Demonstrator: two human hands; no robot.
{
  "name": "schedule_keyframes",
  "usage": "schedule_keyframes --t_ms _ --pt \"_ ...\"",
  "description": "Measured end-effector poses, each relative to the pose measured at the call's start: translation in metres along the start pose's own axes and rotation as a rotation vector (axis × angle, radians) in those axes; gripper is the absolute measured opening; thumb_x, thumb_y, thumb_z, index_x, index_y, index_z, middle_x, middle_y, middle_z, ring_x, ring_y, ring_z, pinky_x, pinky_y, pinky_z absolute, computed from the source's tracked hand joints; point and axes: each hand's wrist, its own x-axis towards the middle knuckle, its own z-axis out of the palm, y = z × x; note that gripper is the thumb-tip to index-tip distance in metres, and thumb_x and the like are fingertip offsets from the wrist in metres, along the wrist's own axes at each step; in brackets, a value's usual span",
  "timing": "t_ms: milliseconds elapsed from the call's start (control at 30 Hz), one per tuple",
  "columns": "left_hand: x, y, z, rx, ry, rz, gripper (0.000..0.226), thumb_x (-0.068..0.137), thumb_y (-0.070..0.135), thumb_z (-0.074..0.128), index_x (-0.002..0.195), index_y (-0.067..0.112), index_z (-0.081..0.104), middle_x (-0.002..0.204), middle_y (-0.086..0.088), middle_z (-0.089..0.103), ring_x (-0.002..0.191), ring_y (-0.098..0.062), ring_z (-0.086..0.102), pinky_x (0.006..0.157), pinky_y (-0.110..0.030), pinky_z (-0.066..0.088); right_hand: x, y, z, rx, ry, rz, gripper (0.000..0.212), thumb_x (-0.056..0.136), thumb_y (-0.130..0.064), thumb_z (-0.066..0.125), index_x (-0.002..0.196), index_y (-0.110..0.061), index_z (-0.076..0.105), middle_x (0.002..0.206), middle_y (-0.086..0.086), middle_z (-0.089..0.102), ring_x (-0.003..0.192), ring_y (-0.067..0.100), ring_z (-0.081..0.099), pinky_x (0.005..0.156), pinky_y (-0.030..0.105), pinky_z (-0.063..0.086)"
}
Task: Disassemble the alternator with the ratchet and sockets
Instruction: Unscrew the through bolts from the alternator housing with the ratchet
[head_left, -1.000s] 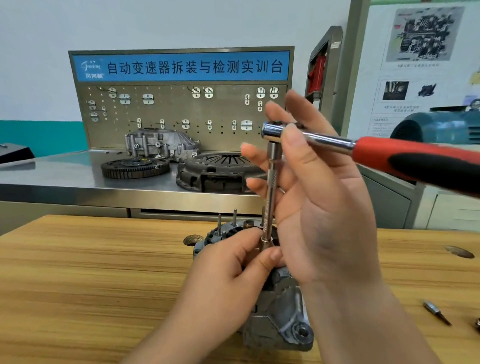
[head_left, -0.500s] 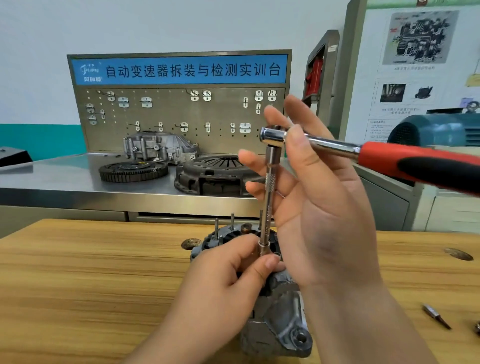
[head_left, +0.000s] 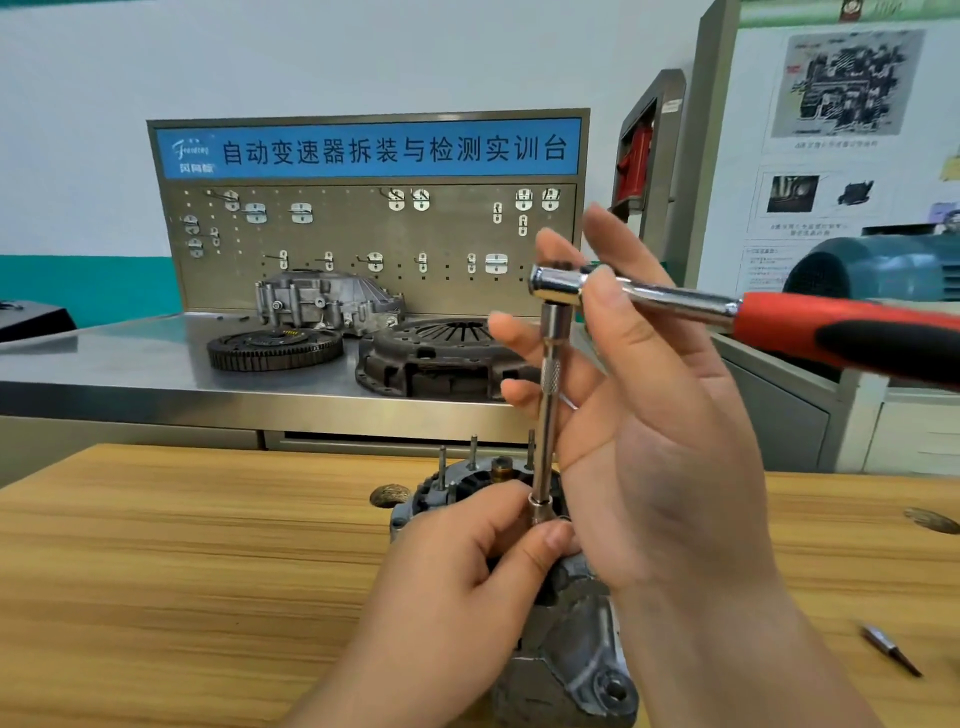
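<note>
Cast-metal and likely heavy, the alternator (head_left: 571, 649) sits at six o'clock on the wooden table (head_left: 156, 571), best braced by its housing, while the left hand (head_left: 462, 577) pinches the socket (head_left: 541, 513) atop it and the right hand (head_left: 665, 467) pinches the slick chrome ratchet (head_left: 649, 299) at one o'clock.

A blue banner (head_left: 374, 148) atop the pegboard (head_left: 363, 244) reads "自动变速器拆装与检测实训台" in white, while its small left-hand logo and the print on the wall posters (head_left: 852, 130) are too blurred to read.
</note>
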Motion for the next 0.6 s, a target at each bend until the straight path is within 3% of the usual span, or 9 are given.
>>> schedule_keyframes --t_ms 133,233,400,533,600 --pt "-0.0006 0.0007 -0.0015 -0.011 -0.012 0.013 0.036 0.079 0.059 0.044 0.085 0.028 0.060 0.058 0.013 0.053 0.056 -0.002 0.047 0.055 -0.027 0.035 -0.0004 -0.0009 -0.0015 0.023 -0.021 0.088 0.033 0.087 -0.043 0.050 0.108 -0.023 0.066 0.106 0.001 0.074 0.062 0.017 0.069 0.052 0.021 0.051" --pt "-0.0002 0.0008 -0.0026 0.020 -0.014 0.015 0.035 0.078 0.058 0.044 0.084 0.027 0.057 0.057 0.016 0.052 0.056 0.000 0.047 0.054 -0.025 0.034 -0.0004 0.0002 -0.0022 -0.002 0.004 0.104 0.040 0.081 -0.045 0.050 0.110 -0.022 0.065 0.098 0.002 0.075 0.060 0.016 0.068 0.049 0.021 0.050" --pt "0.0019 0.0053 -0.0011 0.009 -0.001 -0.030 0.039 0.085 0.052 0.054 0.078 0.014 0.063 0.058 0.018 0.057 0.057 0.010 0.053 0.051 -0.013 0.034 0.0002 -0.0012 -0.0014 -0.070 -0.001 -0.037 0.027 0.081 -0.026 0.060 0.105 -0.029 0.072 0.113 -0.005 0.071 0.080 0.018 0.070 0.056 0.021 0.051" --pt "0.0003 0.0041 -0.0016 0.013 -0.002 -0.019 0.038 0.084 0.056 0.053 0.080 0.019 0.062 0.059 0.007 0.056 0.055 -0.010 0.049 0.054 -0.030 0.037 -0.0003 -0.0010 -0.0014 -0.029 -0.035 0.021 0.024 0.085 -0.033 0.054 0.104 -0.031 0.070 0.113 -0.005 0.071 0.074 0.018 0.071 0.057 0.022 0.053" --pt "-0.0006 0.0042 -0.0026 0.015 -0.001 0.006 0.034 0.080 0.058 0.046 0.081 0.026 0.059 0.056 0.011 0.050 0.055 -0.006 0.044 0.053 -0.029 0.033 -0.0005 -0.0005 -0.0020 -0.005 -0.055 0.093 0.031 0.086 -0.043 0.050 0.107 -0.026 0.066 0.107 -0.002 0.073 0.066 0.018 0.070 0.056 0.023 0.052"
